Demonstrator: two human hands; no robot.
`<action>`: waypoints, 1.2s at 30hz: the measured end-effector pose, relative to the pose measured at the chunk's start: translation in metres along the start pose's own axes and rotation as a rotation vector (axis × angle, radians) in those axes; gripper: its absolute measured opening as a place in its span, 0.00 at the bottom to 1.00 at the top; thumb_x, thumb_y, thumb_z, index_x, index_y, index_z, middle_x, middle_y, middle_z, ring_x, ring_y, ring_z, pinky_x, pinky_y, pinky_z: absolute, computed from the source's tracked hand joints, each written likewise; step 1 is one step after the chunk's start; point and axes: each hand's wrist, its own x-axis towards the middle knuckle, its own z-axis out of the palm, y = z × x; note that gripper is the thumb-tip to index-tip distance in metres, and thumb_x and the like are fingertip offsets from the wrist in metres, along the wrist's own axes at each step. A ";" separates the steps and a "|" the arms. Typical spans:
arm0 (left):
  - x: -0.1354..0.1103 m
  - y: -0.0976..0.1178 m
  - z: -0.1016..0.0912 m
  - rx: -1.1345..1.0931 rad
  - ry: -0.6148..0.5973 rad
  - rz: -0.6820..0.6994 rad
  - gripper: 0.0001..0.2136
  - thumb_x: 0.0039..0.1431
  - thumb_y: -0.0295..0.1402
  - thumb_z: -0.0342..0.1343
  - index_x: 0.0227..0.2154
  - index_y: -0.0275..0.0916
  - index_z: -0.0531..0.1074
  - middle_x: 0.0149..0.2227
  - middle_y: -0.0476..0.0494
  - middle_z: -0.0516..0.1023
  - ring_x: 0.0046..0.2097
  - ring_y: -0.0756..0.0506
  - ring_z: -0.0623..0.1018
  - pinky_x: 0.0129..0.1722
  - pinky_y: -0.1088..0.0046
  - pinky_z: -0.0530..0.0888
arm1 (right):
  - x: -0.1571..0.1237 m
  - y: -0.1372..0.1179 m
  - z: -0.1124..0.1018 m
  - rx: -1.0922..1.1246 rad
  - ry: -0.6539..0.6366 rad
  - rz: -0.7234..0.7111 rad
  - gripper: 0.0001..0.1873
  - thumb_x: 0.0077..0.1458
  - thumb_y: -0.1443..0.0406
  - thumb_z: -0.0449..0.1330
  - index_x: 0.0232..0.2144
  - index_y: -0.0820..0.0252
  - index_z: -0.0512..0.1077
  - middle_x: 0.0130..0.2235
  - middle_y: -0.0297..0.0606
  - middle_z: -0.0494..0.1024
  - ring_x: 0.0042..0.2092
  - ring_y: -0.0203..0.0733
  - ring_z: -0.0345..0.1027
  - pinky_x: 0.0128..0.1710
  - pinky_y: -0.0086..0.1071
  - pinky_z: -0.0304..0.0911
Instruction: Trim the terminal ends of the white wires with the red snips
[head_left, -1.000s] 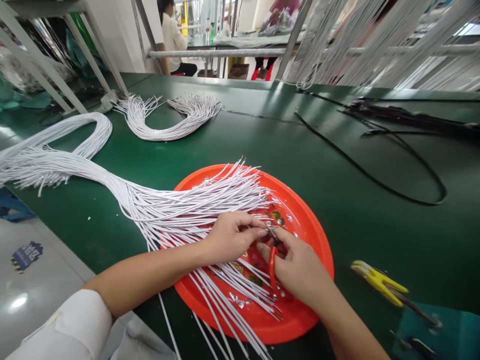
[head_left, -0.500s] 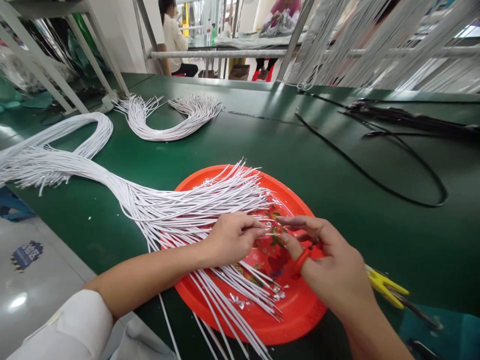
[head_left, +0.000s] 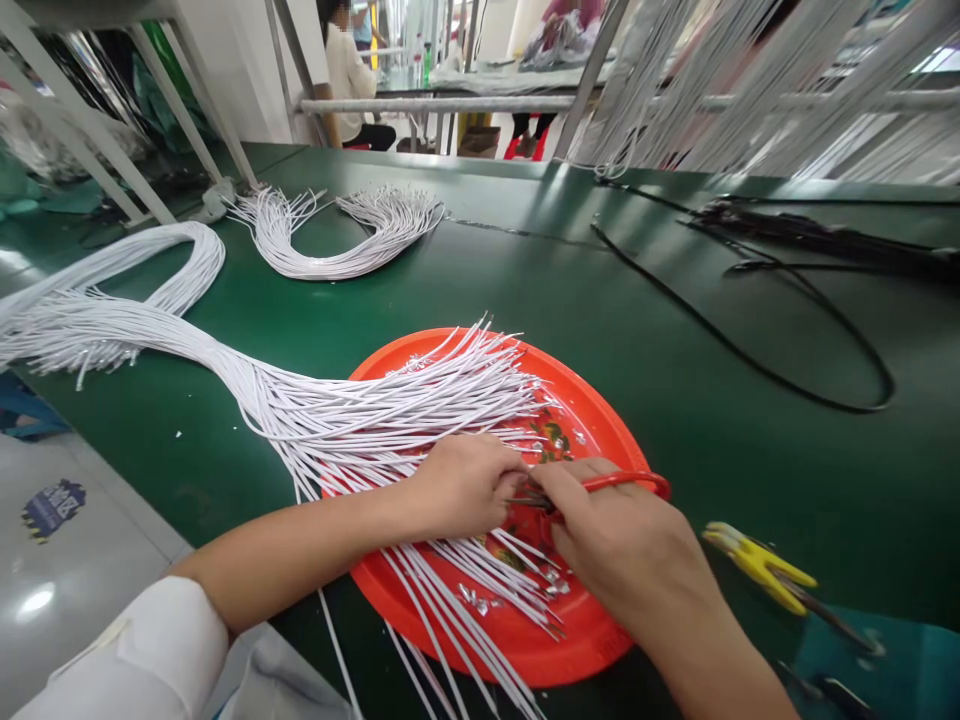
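The work in hand looks like trimming or stripping wire ends, one at a time. The left hand point(head_left: 469, 485) has its thumb and fingers pinched together above the shiny red plastic tray point(head_left: 600, 405) with its printed pattern, seemingly on the tip of one strand, though the fingers hide what lies between them. The right hand point(head_left: 637, 530) is closed around a pair of red-handled scissors point(head_left: 630, 480) with dark metal blades; the blades meet the left fingertips, and whether they are open or closed on a strand cannot be told.

The large bundle of thin white round cables point(head_left: 360, 400) runs in from the left across the green counter point(head_left: 525, 265), its loose ends fanned over the tray. Part of it spreads above the left hand, and a smaller group lies below the wrist; which ends are finished is not clear. Small silvery scraps point(head_left: 476, 600) in the tray suggest that pieces have been cut from the ends.

The next move seems to call for a steady left pinch and a light bite of the blades, kept clear of the fingertips and shallow enough to spare the core.
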 end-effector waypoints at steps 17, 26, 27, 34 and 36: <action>0.001 -0.004 0.000 -0.129 -0.070 0.249 0.09 0.58 0.29 0.50 0.33 0.34 0.76 0.30 0.43 0.75 0.34 0.48 0.73 0.37 0.76 0.68 | 0.001 0.019 -0.001 1.327 -0.376 0.826 0.15 0.40 0.59 0.65 0.22 0.57 0.61 0.24 0.30 0.65 0.27 0.35 0.61 0.26 0.28 0.63; 0.000 0.000 0.002 -0.319 0.134 0.239 0.09 0.57 0.27 0.47 0.30 0.35 0.73 0.30 0.42 0.75 0.35 0.49 0.73 0.38 0.73 0.70 | 0.004 0.017 0.001 1.805 -0.338 1.186 0.24 0.28 0.63 0.71 0.24 0.58 0.61 0.20 0.25 0.65 0.19 0.30 0.59 0.21 0.27 0.60; 0.000 0.000 0.002 -0.345 0.165 0.218 0.09 0.57 0.27 0.48 0.30 0.35 0.73 0.29 0.43 0.75 0.34 0.49 0.73 0.38 0.74 0.70 | 0.004 0.016 0.003 1.849 -0.321 1.194 0.24 0.28 0.62 0.71 0.25 0.58 0.61 0.19 0.25 0.65 0.19 0.30 0.59 0.20 0.28 0.60; -0.003 0.002 0.006 -0.325 0.341 0.175 0.09 0.57 0.29 0.48 0.32 0.36 0.74 0.29 0.43 0.75 0.34 0.49 0.73 0.37 0.74 0.70 | 0.004 0.005 0.011 1.961 -0.194 1.233 0.24 0.33 0.62 0.69 0.30 0.56 0.60 0.20 0.26 0.68 0.20 0.33 0.61 0.21 0.29 0.60; -0.003 0.001 0.007 -0.248 0.403 0.136 0.09 0.56 0.30 0.49 0.31 0.36 0.75 0.27 0.43 0.74 0.32 0.49 0.72 0.34 0.74 0.70 | 0.007 0.001 0.008 1.922 -0.159 1.257 0.24 0.33 0.61 0.69 0.30 0.56 0.60 0.21 0.27 0.69 0.21 0.33 0.62 0.22 0.29 0.61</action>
